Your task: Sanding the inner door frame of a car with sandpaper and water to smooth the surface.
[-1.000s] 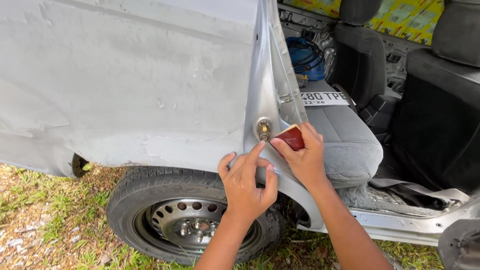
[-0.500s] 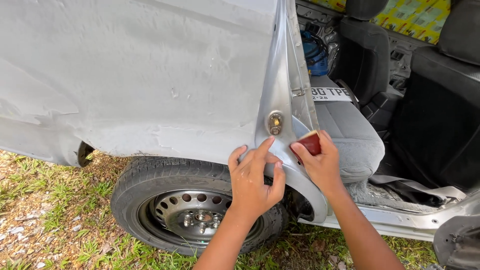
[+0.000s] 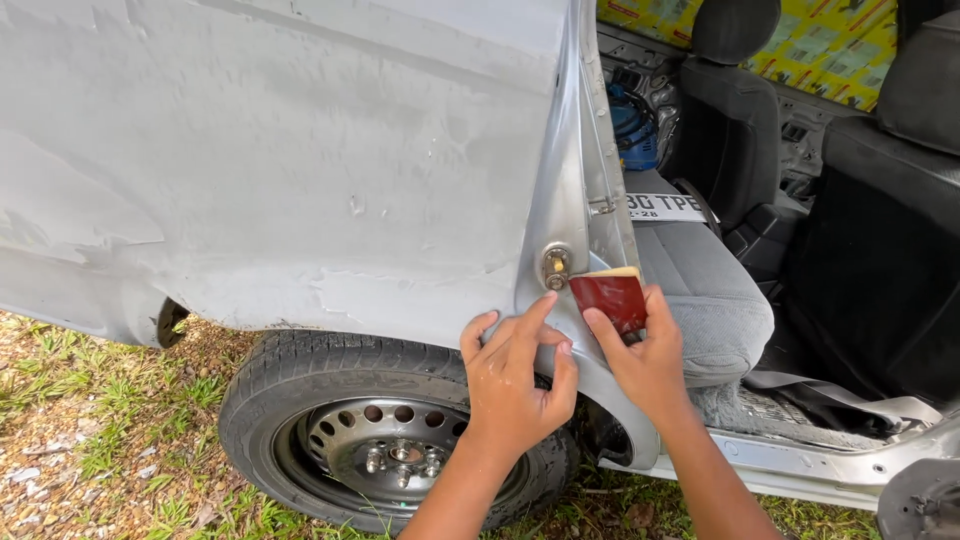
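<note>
Beside the grey car body panel (image 3: 300, 170), sanded dull and patchy, stands the open door gap with grey rear seat (image 3: 700, 290) inside, carrying a flat white plate and, further back, a blue object of unclear kind. Below the panel, black tyre on steel wheel (image 3: 390, 450) over grass. Against the panel's rear pillar edge, left hand (image 3: 512, 385) pressed flat, fingers spread, gripping nothing. Just right of it, right hand (image 3: 650, 365) pinching a folded red sandpaper sheet (image 3: 612, 298), touching the pillar beneath the brass door striker (image 3: 556, 266).
</note>
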